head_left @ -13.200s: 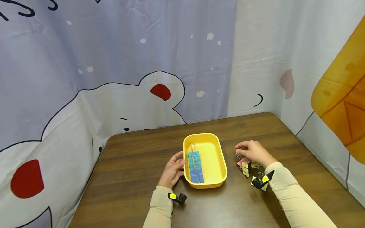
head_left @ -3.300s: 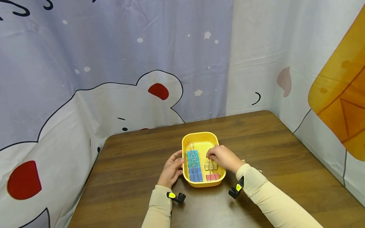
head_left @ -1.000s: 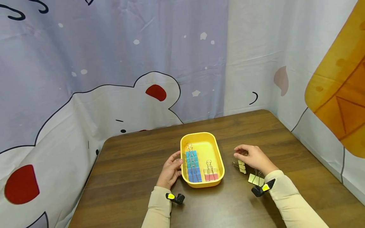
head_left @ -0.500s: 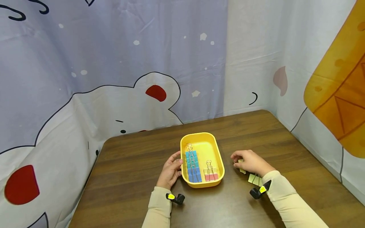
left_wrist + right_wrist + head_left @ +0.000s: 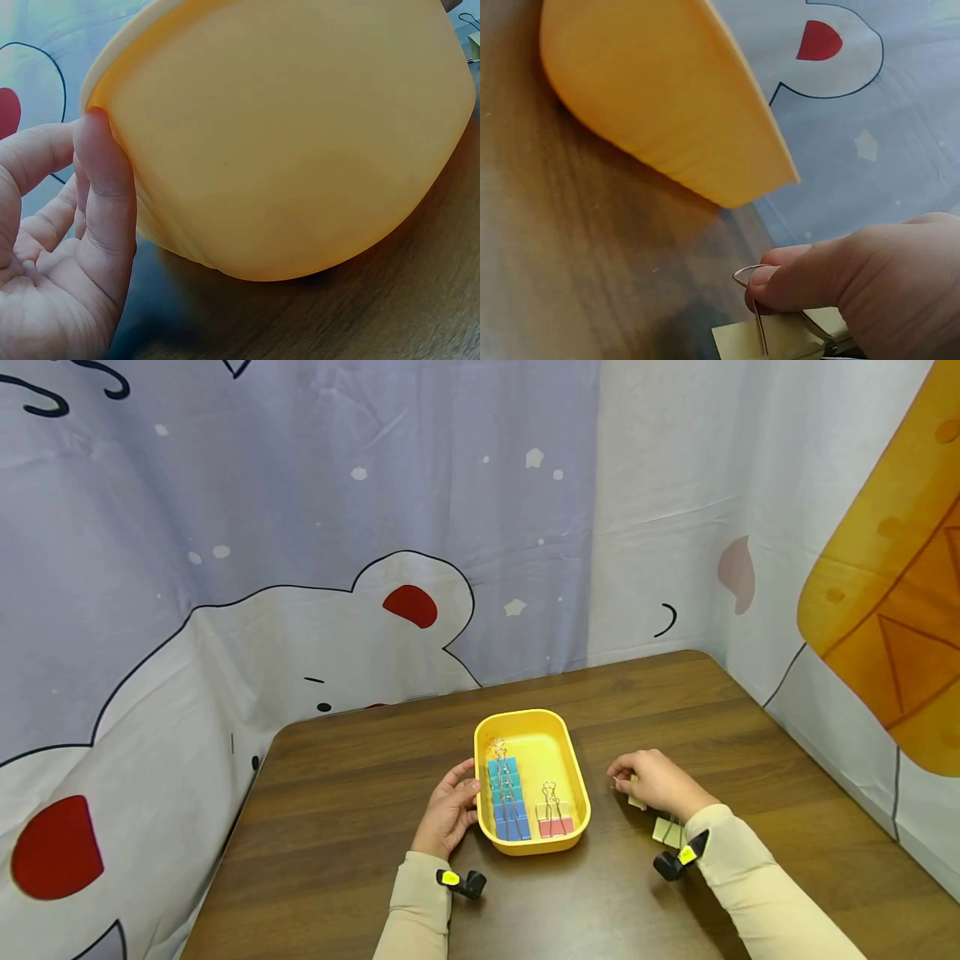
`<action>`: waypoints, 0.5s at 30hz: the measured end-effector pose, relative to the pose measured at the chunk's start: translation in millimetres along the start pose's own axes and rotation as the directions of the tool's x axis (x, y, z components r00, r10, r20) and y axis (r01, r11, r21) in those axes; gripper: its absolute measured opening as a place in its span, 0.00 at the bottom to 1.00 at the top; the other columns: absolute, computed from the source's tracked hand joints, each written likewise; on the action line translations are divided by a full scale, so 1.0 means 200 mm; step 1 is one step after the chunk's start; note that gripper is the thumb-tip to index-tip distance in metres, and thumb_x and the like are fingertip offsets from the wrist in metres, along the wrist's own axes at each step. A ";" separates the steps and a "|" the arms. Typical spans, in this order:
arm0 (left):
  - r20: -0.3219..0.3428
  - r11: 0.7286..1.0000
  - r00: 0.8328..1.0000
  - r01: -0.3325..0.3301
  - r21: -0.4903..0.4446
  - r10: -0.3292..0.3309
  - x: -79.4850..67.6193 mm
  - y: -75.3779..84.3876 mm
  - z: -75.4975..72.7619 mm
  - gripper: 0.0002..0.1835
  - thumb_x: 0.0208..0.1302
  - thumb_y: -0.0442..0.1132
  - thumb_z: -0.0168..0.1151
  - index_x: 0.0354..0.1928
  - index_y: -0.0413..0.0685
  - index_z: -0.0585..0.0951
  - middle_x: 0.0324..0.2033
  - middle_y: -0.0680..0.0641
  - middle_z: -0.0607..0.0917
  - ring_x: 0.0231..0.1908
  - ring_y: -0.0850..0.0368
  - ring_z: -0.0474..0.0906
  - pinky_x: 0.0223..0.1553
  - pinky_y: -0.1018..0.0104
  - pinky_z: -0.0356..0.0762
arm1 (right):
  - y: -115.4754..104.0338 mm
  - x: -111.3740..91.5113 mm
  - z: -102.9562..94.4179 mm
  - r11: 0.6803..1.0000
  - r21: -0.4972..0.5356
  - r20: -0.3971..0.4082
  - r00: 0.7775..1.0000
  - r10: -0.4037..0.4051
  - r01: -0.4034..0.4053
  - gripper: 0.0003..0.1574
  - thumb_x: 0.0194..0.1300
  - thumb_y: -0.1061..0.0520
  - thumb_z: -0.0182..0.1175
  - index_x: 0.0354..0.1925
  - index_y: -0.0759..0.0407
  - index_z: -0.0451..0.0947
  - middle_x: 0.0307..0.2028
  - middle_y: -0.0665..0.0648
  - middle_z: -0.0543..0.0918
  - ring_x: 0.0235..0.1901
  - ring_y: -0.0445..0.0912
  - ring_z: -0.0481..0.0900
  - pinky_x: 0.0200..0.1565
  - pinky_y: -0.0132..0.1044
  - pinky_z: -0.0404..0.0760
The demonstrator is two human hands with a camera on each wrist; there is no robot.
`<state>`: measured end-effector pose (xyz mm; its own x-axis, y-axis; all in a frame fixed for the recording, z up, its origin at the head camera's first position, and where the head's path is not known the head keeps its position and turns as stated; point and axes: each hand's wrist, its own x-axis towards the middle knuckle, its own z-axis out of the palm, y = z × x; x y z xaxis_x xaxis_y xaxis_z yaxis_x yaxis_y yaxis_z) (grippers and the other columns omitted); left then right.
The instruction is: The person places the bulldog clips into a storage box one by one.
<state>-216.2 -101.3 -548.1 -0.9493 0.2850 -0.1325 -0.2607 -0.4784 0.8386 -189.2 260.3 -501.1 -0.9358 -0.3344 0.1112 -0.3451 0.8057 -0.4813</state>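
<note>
In the head view my left hand (image 5: 447, 806) holds the left side of a yellow plastic tray (image 5: 581, 793), thumb at the rim. Inside the tray, teal binder clips (image 5: 504, 777) and blue binder clips (image 5: 512, 821) form a column along the left, wire handles pointing away. A pink binder clip (image 5: 556, 827) and a pale yellow one lie at the near right. Right of the tray, my right hand (image 5: 658, 781) pinches a wire handle of a pale yellow binder clip (image 5: 769, 339) between thumb and finger, partly hiding it. Another pale yellow binder clip (image 5: 667, 832) sits below the wrist.
All of this is on a brown wood-grain table (image 5: 360, 793). A printed curtain (image 5: 300, 527) hangs behind the table and along its sides. Each sleeve carries a black wrist camera, the left one (image 5: 465, 882) close to the tray's near left corner.
Since the earliest frame, the pink and yellow clips have been placed in the tray's right side. Over the last second my right hand lowers onto a yellow clip and pinches its handle. The left stays put.
</note>
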 end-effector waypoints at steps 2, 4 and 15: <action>0.000 1.000 1.000 0.000 0.011 0.000 0.00 0.00 0.00 0.26 0.72 0.24 0.54 0.70 0.40 0.66 0.34 0.50 0.81 0.23 0.63 0.77 0.21 0.71 0.81 | 0.00 0.01 -0.01 1.000 0.017 -0.002 1.000 0.007 -0.006 0.07 0.63 0.65 0.67 0.41 0.62 0.86 0.30 0.46 0.84 0.30 0.38 0.77 0.34 0.36 0.80; -0.002 1.000 1.000 0.001 0.011 -0.001 0.00 0.00 0.00 0.26 0.72 0.24 0.54 0.70 0.40 0.66 0.34 0.49 0.81 0.23 0.63 0.77 0.21 0.71 0.81 | 0.00 0.02 -0.02 0.999 0.032 -0.008 1.000 0.004 -0.003 0.08 0.63 0.65 0.66 0.42 0.63 0.86 0.30 0.46 0.84 0.31 0.39 0.78 0.35 0.37 0.80; -0.012 1.000 1.000 -0.002 0.003 0.002 0.00 0.00 0.00 0.26 0.72 0.24 0.53 0.70 0.40 0.67 0.34 0.49 0.81 0.22 0.64 0.77 0.20 0.71 0.81 | -0.07 0.11 -0.11 0.994 0.111 -0.077 0.997 -0.007 0.015 0.08 0.65 0.65 0.65 0.43 0.60 0.85 0.31 0.47 0.85 0.31 0.40 0.80 0.34 0.36 0.80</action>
<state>-216.4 -100.8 -549.0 -0.9519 0.2740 -0.1369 -0.2580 -0.4765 0.8405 -206.7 251.9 -473.5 -0.9363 -0.3013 0.1807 -0.3492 0.7413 -0.5732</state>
